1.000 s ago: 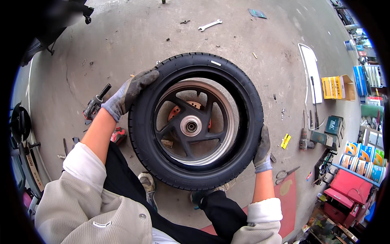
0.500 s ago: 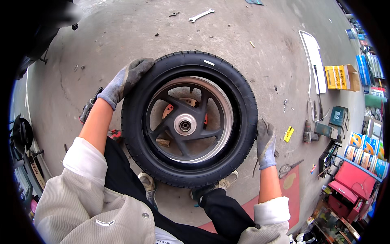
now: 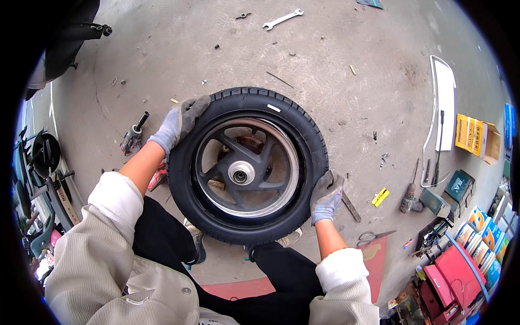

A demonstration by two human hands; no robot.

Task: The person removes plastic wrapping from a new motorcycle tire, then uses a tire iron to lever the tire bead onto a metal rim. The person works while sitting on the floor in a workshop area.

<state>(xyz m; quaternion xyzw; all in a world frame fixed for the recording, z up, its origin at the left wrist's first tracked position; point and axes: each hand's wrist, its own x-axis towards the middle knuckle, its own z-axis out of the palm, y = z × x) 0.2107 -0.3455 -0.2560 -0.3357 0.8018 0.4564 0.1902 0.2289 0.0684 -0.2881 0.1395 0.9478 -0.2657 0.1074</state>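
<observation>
Black rubber tyre [image 3: 187, 197], tread on its outer edge, at centre of frame. Dark grey five-spoke metal wheel [image 3: 246, 195], silver rim edge and hub, shows within the tyre's opening; how far the two are seated, cannot tell. Small brown block [image 3: 216, 184] visible between spokes.

Hands well apart, both in grey work gloves, clamped on the tyre from opposite sides. Left hand [image 3: 181, 123] at its upper left; right hand [image 3: 327, 195] at its lower right. Dark flat metal bar [image 3: 351, 207] just beside the right glove; contact unclear.

Black-and-red power tool [image 3: 132, 138] on grey concrete floor [image 3: 346, 103], left of the left glove. Silver open-ended wrench [image 3: 283, 20], top centre. Thin dark rod [image 3: 280, 79] just above the tyre.

Right side of frame: small yellow packet [image 3: 381, 197], dark-handled scissors [image 3: 371, 236] near the red mat [image 3: 374, 265], yellow-and-white cardboard box [image 3: 470, 132] higher up. Red metal toolbox [image 3: 460, 265], lower right.
</observation>
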